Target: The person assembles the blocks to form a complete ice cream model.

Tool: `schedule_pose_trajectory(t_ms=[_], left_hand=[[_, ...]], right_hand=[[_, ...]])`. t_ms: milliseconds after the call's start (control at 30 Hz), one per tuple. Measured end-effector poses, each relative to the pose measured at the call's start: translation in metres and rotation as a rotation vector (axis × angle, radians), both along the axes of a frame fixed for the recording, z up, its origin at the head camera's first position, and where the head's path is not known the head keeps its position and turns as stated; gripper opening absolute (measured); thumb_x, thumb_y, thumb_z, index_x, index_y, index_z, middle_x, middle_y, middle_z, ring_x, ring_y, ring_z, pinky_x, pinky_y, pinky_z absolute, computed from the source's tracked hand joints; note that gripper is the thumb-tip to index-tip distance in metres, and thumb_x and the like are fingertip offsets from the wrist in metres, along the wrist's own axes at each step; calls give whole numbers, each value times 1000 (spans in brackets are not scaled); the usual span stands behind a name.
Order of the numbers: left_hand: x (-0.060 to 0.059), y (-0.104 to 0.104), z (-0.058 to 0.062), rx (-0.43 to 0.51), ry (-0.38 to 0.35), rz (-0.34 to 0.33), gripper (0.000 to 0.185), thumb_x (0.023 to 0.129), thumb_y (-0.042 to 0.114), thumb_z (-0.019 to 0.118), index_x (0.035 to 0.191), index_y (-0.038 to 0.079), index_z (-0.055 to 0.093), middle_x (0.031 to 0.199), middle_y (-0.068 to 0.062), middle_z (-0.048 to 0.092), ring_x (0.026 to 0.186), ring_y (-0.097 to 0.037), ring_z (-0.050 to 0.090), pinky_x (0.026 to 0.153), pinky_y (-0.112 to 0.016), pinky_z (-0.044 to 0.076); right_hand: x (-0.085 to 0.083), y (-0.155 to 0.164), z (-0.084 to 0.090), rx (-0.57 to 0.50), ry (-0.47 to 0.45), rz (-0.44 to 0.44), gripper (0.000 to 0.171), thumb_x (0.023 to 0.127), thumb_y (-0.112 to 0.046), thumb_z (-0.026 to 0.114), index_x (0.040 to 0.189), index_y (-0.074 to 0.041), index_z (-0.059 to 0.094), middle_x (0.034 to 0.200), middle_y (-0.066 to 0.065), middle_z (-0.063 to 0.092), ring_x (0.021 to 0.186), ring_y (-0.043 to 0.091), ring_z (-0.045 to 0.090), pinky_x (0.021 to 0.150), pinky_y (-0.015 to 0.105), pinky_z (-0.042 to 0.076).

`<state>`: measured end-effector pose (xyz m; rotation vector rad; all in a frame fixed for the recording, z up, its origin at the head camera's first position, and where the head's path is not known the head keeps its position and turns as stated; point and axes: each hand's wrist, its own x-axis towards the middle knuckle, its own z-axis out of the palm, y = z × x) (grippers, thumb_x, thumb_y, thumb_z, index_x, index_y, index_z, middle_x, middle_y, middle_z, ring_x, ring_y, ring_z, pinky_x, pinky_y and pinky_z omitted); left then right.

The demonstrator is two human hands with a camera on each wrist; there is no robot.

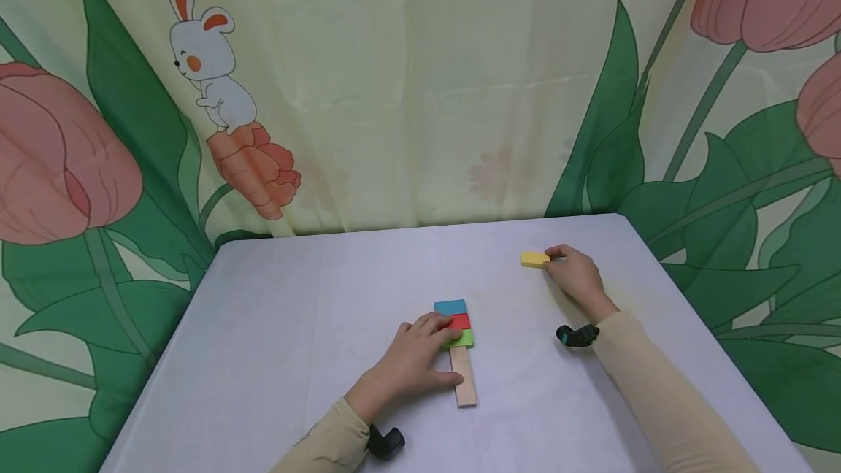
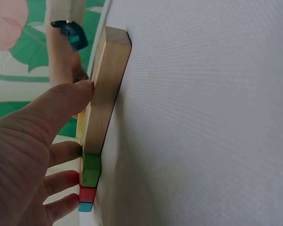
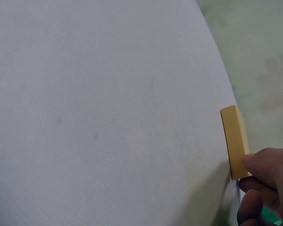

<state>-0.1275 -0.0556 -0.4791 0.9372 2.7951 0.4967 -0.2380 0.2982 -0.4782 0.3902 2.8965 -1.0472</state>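
Yellow block (image 1: 535,259) lying flat on the white table (image 1: 315,298), far right, well apart from the rest. Pinched at its near end by the curled fingers of the right hand (image 1: 574,277). Best gripped squarely, lifted level, not dragged. Blue block (image 1: 450,307), red block (image 1: 458,322), green block (image 1: 463,339) and plain wooden stick (image 1: 463,378) in one line at centre. Pinned under the left hand (image 1: 410,363), fingers spread flat, thumb against the stick; worth keeping that press firm.
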Motion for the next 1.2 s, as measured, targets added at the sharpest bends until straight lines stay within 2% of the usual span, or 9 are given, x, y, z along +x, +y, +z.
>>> schedule_pose_trajectory(t_ms=[733,1200], left_hand=[[0,0,0,-3,3,-1,70,86,60,75,147,32,57,158,5,47,149,-19,37,105,-49,41],[0,-1,-2,2,-2,-2,71,86,60,76,148,30,57,159,4,46,150,-19,36,106,-49,40]], right_hand=[[-1,-37,-3,-49,-4,37,39,102,-24,61,137,-8,61,144,18,59,133,40,51,111,57,42],[-1,-60,-4,-41,1,48,37,101,-22,63,135,-8,63,142,17,61,131,38,54,110,56,44]])
